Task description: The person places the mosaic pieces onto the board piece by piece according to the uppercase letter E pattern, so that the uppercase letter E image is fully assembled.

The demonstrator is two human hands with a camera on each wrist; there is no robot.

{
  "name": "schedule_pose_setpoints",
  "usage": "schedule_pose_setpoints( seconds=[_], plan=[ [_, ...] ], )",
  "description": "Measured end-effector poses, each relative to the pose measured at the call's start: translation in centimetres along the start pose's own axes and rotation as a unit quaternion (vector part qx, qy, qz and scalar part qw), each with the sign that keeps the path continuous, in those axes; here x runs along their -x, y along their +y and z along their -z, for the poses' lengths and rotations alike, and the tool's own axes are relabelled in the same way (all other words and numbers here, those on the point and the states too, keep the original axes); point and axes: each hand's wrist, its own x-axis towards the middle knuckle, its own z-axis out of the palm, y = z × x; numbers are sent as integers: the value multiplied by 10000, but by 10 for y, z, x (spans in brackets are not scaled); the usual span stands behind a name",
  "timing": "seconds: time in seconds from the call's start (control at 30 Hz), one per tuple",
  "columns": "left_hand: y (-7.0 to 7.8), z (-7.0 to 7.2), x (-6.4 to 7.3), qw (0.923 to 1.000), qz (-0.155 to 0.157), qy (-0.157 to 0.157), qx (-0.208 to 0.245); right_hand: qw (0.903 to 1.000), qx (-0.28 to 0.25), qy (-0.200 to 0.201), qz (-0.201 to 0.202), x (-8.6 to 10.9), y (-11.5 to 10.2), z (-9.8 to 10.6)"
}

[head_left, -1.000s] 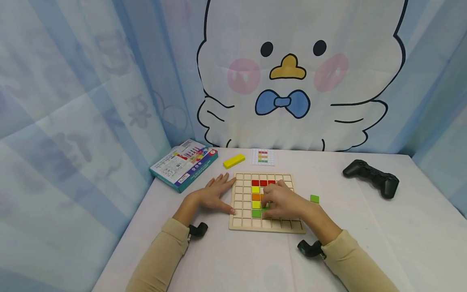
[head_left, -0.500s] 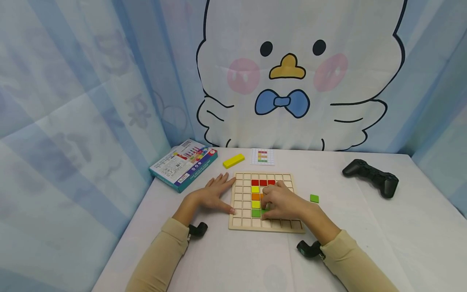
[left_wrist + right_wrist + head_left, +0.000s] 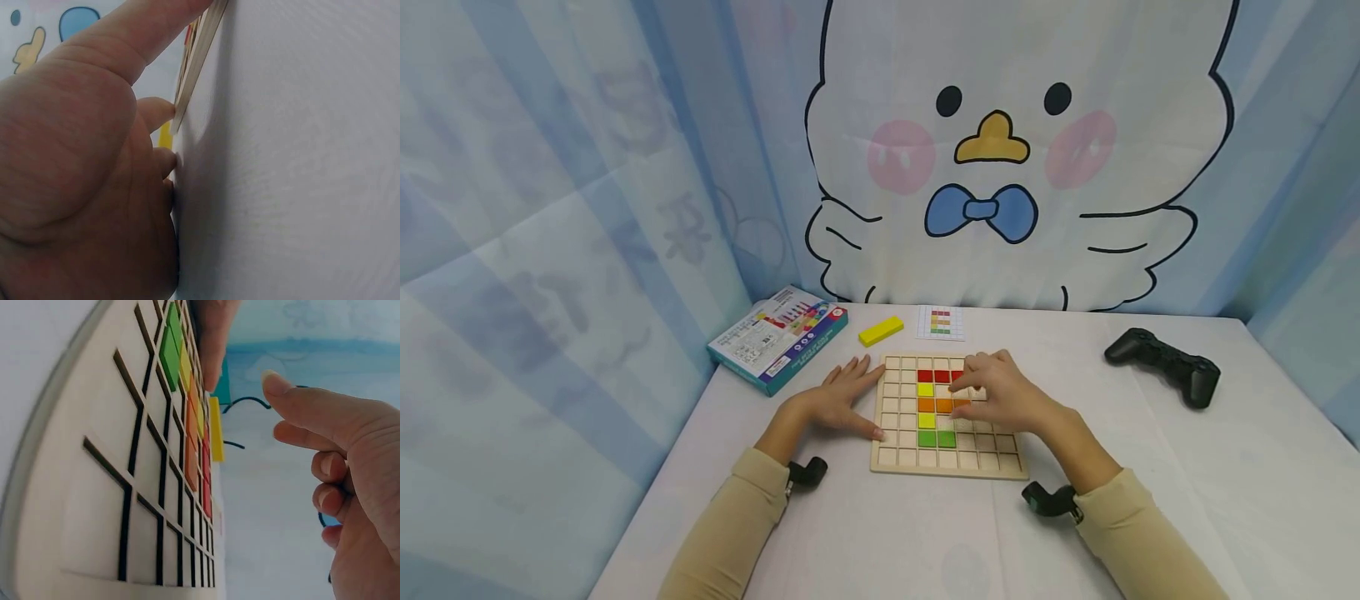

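Note:
A wooden grid board lies on the white table. Its cells hold red tiles, yellow tiles, orange tiles and two green tiles side by side. Spread fingers of my left hand rest on the table along the board's left side, with thumb and index finger touching its edge. My right hand hovers over the board's right half, fingers loosely bent and thumb apart. In the right wrist view nothing sits between the right hand's fingers, which are clear of the tiles.
Behind the board lie a yellow bar and a small pattern card. A teal-edged game box is at the back left, a black game controller at the right. Curtains enclose the table's sides.
My right hand has lifted off the second green tile and moved right and back, uncovering that tile. Its wrist now hides the loose green tile on the table. My left hand stays put.

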Motion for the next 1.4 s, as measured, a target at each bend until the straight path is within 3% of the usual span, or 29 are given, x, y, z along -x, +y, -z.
schedule_pose_setpoints(
  seconds=[0.23, 0.47, 0.67, 1.07, 1.4],
  plan=[
    [0, 1, 1, 10000, 1, 3, -8, 9982, -50, 447, -387, 8, 19, 17],
    [-1, -1, -1, 10000, -18, -1, -57, 9958, -136, 591, -689, 18, 36, 24],
    [-1, 0, 0, 10000, -28, 17, -52, 9952, -43, 655, -722, 25, 44, 31],
    [-2, -1, -1, 10000, -30, 25, -64, 9896, -582, 402, -1251, 44, 72, 40],
    [-3, -1, -1, 9999, -60, 28, -84, 9853, -359, 115, -1669, 64, 92, 43]
  ],
)
